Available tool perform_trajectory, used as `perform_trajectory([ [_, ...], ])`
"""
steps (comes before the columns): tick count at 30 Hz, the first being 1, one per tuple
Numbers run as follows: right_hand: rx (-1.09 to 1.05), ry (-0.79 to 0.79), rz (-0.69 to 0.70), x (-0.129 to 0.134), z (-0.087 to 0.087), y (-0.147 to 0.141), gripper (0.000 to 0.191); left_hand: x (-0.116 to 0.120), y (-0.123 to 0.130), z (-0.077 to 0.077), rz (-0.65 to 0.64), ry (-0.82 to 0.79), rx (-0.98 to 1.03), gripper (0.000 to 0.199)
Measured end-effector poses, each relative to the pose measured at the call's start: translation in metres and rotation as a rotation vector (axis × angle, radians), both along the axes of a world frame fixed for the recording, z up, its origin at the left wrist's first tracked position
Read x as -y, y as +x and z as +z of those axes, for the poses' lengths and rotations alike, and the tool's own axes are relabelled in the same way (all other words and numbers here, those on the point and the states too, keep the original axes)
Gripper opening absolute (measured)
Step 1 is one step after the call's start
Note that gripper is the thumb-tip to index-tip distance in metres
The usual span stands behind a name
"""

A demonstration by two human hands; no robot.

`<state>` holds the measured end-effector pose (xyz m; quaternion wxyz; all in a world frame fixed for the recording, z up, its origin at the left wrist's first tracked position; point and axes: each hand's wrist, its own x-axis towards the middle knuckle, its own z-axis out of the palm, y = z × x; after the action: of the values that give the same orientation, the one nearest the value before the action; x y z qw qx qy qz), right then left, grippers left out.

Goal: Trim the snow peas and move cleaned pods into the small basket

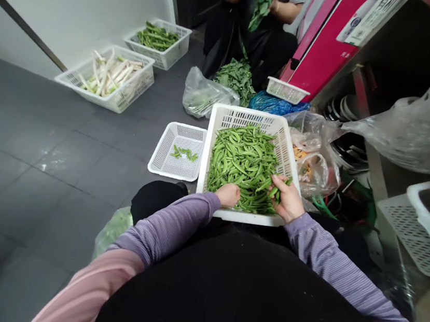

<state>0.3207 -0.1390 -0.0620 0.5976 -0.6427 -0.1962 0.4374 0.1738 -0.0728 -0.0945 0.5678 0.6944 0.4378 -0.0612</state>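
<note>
1. While the seated person leans over their lap, the right hand [286,198] pinches a few snow pea pods [277,190] between thumb and fingers, a narrow grip at the near right corner of the white plastic basket [253,120].
2. The left hand [227,195] lies curled on the pile at the basket's near edge. Its fingers are hidden, so I cannot tell whether it grips anything.
3. Most of the pods lie heaped inside that basket, which sits just past the person's black-clad knee [157,203]; whether it rests on the lap or the floor is hidden.
4. A smaller white basket [164,155] stands just beside its left wall, holding a few green trimmings [183,153].
5. Toward the far wall of the grey tile floor [63,147] are two more white baskets: white-stalked vegetables [109,77] in one, dark green pods [157,37] in the other.
6. Beyond the large basket's far edge, a co-worker's hands [262,2] hold leafy greens [263,5] above a heap of leaves [236,78] – a clear plastic bag [207,95] lies just left of that heap.
</note>
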Motion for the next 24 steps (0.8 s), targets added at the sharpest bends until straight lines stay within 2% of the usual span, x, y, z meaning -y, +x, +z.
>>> perform_trajectory([
  [1, -0.029, 0.005, -0.005, 0.000, 0.001, 0.003, 0.044, 0.000, -0.001, -0.002, -0.037, 0.062, -0.013, 0.020],
  [3, -0.030, -0.006, -0.002, 0.002, 0.001, 0.004, 0.043, 0.001, -0.002, 0.000, -0.016, 0.076, 0.067, 0.031],
  [6, -0.004, -0.038, 0.014, 0.005, -0.005, -0.002, 0.044, 0.003, 0.000, 0.012, 0.006, -0.099, 0.239, 0.031],
  [8, 0.028, -0.066, 0.041, 0.005, -0.010, -0.007, 0.044, 0.002, 0.000, 0.019, -0.049, -0.143, 0.282, 0.028],
  [10, 0.170, -0.096, 0.084, 0.005, -0.010, -0.009, 0.040, 0.001, -0.001, 0.023, -0.115, -0.040, 0.249, 0.025],
  [12, 0.512, -0.105, 0.179, 0.004, -0.005, -0.007, 0.032, -0.002, -0.003, 0.024, -0.179, 0.142, 0.216, 0.022],
  [13, 0.737, -0.102, 0.269, 0.003, -0.001, -0.004, 0.028, -0.003, -0.004, 0.024, -0.218, 0.241, 0.200, 0.021],
  [15, 1.160, -0.091, 0.579, 0.000, 0.009, 0.001, 0.025, -0.006, -0.007, 0.024, -0.312, 0.421, 0.138, 0.022],
  [16, 1.305, -0.091, 0.776, -0.002, 0.013, 0.003, 0.022, -0.007, -0.008, 0.024, -0.363, 0.492, 0.098, 0.023],
  [18, 1.425, -0.093, 1.109, -0.008, 0.018, 0.006, 0.014, -0.008, -0.010, 0.025, -0.444, 0.595, 0.059, 0.024],
  [19, 1.412, -0.088, 1.181, -0.012, 0.018, 0.006, 0.010, -0.009, -0.011, 0.026, -0.455, 0.628, 0.079, 0.024],
  [20, 1.354, -0.079, 1.174, -0.015, 0.017, 0.006, 0.006, -0.009, -0.011, 0.027, -0.436, 0.648, 0.125, 0.024],
  [22, 1.092, -0.071, 1.017, -0.019, 0.011, 0.003, 0.011, -0.010, -0.011, 0.029, -0.306, 0.629, 0.257, 0.024],
  [24, 0.674, -0.098, 0.799, -0.018, 0.003, 0.000, 0.022, -0.012, -0.011, 0.031, -0.118, 0.529, 0.356, 0.027],
])
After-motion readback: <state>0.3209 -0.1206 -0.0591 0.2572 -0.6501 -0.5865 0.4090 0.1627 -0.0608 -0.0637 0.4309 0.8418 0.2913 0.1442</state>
